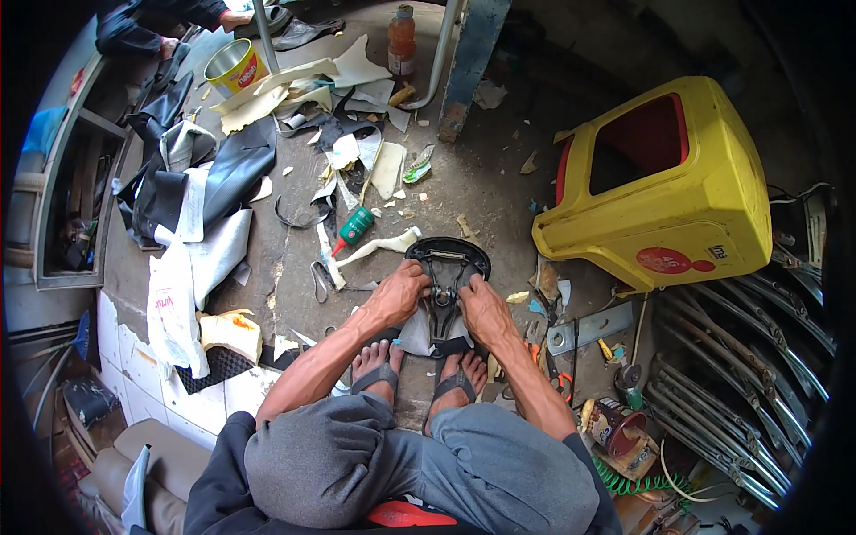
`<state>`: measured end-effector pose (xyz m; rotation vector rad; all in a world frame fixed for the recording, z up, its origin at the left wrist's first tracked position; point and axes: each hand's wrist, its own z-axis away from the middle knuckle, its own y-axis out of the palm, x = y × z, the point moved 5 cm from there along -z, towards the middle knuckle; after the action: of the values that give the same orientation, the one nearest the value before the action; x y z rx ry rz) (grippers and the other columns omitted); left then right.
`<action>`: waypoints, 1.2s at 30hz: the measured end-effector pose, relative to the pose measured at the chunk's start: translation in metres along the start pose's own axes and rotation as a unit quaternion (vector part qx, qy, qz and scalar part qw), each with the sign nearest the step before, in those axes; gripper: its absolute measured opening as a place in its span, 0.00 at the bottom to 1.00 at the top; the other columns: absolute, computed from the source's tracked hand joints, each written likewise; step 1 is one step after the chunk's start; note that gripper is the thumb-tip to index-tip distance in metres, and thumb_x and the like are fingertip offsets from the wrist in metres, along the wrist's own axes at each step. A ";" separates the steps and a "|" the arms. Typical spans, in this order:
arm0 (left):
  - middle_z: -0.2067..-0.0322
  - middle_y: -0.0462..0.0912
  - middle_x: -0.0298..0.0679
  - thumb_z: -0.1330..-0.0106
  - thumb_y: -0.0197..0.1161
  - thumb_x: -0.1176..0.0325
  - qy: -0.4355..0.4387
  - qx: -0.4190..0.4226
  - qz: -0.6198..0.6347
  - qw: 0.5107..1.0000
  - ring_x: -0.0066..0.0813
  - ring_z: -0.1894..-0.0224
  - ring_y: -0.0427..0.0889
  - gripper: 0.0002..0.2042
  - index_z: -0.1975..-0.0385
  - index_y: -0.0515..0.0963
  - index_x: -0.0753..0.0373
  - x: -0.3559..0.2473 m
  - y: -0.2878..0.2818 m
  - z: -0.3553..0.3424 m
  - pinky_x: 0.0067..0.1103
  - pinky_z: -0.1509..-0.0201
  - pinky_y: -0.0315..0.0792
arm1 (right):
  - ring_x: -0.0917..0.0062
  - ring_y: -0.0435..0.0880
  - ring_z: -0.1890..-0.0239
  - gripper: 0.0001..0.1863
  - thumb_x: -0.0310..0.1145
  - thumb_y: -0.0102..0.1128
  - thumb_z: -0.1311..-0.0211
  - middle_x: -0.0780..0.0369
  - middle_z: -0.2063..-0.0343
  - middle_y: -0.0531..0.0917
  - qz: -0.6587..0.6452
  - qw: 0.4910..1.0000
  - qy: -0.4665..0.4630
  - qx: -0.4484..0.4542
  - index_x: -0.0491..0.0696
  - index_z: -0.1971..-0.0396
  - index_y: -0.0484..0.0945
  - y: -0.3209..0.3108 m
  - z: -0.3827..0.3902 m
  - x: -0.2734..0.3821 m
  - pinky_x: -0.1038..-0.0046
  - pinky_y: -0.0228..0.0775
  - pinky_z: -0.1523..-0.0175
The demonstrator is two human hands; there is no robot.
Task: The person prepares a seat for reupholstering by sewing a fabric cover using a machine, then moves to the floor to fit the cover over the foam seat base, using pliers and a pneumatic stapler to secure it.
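An upturned black saddle-like seat (448,250), with metal rails, a central clamp and a pale lower section, stands between my feet. My left hand (401,292) grips its left side, fingers closed. On the other side, my right hand (481,308) has fingers bent onto the seat near the rails; my fingertips are partly hidden. Just beyond lie a green glue-like bottle (357,226) with a red nozzle and a pale curved tool or offcut (383,245). A metal plate (588,330) and small tools lie right of my right arm.
A yellow plastic stool (678,205) lies on its side at right, above stacked metal tubes (731,383). Black and white scraps (223,178) litter the left floor. A tin (234,64), orange drink bottle (401,45) and steel post (473,71) are at back. Another person's dark-clothed limbs (152,27) show top left.
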<state>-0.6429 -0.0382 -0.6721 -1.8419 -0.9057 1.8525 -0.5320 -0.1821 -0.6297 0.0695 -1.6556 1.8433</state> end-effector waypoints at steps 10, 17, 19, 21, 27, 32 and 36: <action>0.53 0.80 0.53 0.32 0.61 0.73 -0.046 0.037 -0.003 0.998 0.58 0.34 0.71 0.07 0.60 0.80 0.70 -0.001 0.002 0.001 0.41 0.29 0.68 | 0.49 0.79 0.54 0.13 0.28 0.68 0.41 0.50 0.60 0.72 -0.023 0.999 0.003 -0.027 0.42 0.60 0.76 -0.001 0.004 -0.003 0.54 0.76 0.51; 0.44 0.77 0.58 0.35 0.60 0.73 -0.051 0.041 -0.025 0.998 0.61 0.31 0.69 0.11 0.57 0.78 0.74 -0.013 -0.006 0.002 0.41 0.26 0.66 | 0.68 0.83 0.67 0.15 0.26 0.62 0.38 0.56 0.62 0.77 -0.223 0.964 0.098 -0.105 0.40 0.52 0.77 -0.011 0.018 -0.006 0.66 0.78 0.61; 0.43 0.77 0.58 0.36 0.61 0.73 -0.053 0.047 -0.033 0.997 0.61 0.31 0.68 0.12 0.56 0.78 0.74 -0.011 -0.003 -0.001 0.40 0.25 0.66 | 0.78 0.82 0.71 0.15 0.28 0.57 0.36 0.59 0.66 0.81 -0.556 0.792 0.248 -0.047 0.40 0.50 0.76 0.008 0.024 -0.023 0.75 0.76 0.65; 0.42 0.77 0.58 0.37 0.61 0.73 -0.057 0.052 -0.043 0.996 0.61 0.30 0.68 0.13 0.56 0.78 0.74 -0.010 0.000 -0.002 0.40 0.25 0.66 | 0.79 0.82 0.71 0.15 0.28 0.56 0.35 0.61 0.70 0.82 -0.649 0.717 0.238 -0.094 0.40 0.51 0.75 0.021 0.022 -0.030 0.76 0.75 0.66; 0.41 0.77 0.58 0.40 0.62 0.74 -0.068 0.046 -0.032 0.996 0.59 0.29 0.68 0.14 0.55 0.78 0.74 -0.010 -0.002 0.001 0.39 0.25 0.66 | 0.64 0.86 0.71 0.23 0.32 0.62 0.38 0.54 0.72 0.84 -0.201 0.963 0.174 -0.046 0.41 0.43 0.76 0.002 0.017 -0.013 0.62 0.79 0.63; 0.41 0.77 0.56 0.39 0.61 0.75 -0.052 0.043 -0.028 0.997 0.58 0.30 0.68 0.13 0.55 0.78 0.73 -0.007 -0.002 0.001 0.39 0.26 0.66 | 0.58 0.87 0.63 0.25 0.38 0.69 0.39 0.53 0.66 0.87 -0.128 0.981 0.138 -0.049 0.53 0.41 0.81 0.001 0.020 -0.001 0.60 0.78 0.57; 0.44 0.77 0.55 0.37 0.60 0.77 -0.018 0.017 -0.023 0.999 0.58 0.35 0.72 0.10 0.56 0.77 0.71 -0.011 -0.005 -0.001 0.40 0.30 0.69 | 0.55 0.87 0.62 0.24 0.38 0.70 0.39 0.55 0.65 0.87 -0.092 0.990 0.079 -0.070 0.55 0.41 0.81 0.012 0.014 -0.008 0.57 0.78 0.56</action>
<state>-0.6415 -0.0416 -0.6610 -1.7579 -0.9163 1.8678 -0.5367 -0.1977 -0.6414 0.0159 -1.6064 1.5508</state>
